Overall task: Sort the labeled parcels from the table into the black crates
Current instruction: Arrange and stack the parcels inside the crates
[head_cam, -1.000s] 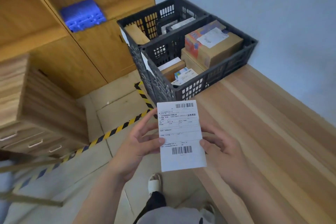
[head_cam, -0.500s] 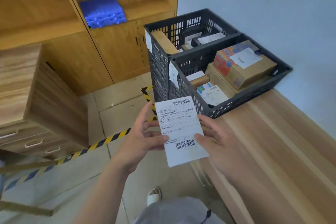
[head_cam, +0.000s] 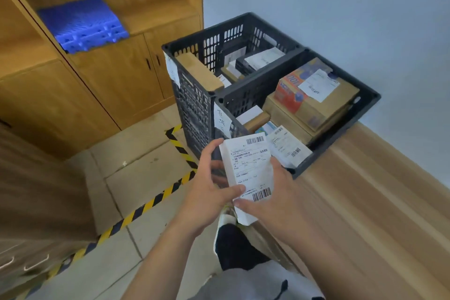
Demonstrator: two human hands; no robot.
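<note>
I hold a small white parcel (head_cam: 248, 173) with a barcoded shipping label in both hands, just in front of the near black crate (head_cam: 341, 134). My left hand (head_cam: 209, 190) grips its left edge with the thumb across the label. My right hand (head_cam: 275, 200) supports its right side and lower edge. The near crate holds a cardboard box (head_cam: 316, 97) with a white label, smaller boxes and a labeled white parcel (head_cam: 287, 146). A far black crate (head_cam: 192, 48) behind it holds a tan box (head_cam: 197, 70) and several labeled parcels.
Both crates stand at the far end of a wooden table (head_cam: 377, 214) against a blue-grey wall. Handwritten paper tags (head_cam: 222, 119) hang on the crates' left sides. Wooden cabinets (head_cam: 117, 80) with a blue plastic item (head_cam: 82, 24) stand left. Yellow-black tape (head_cam: 146, 204) marks the floor.
The parcel and both hands have moved closer to the near crate's front corner, and the parcel has tilted. My view has shifted, bringing the crates nearer.
</note>
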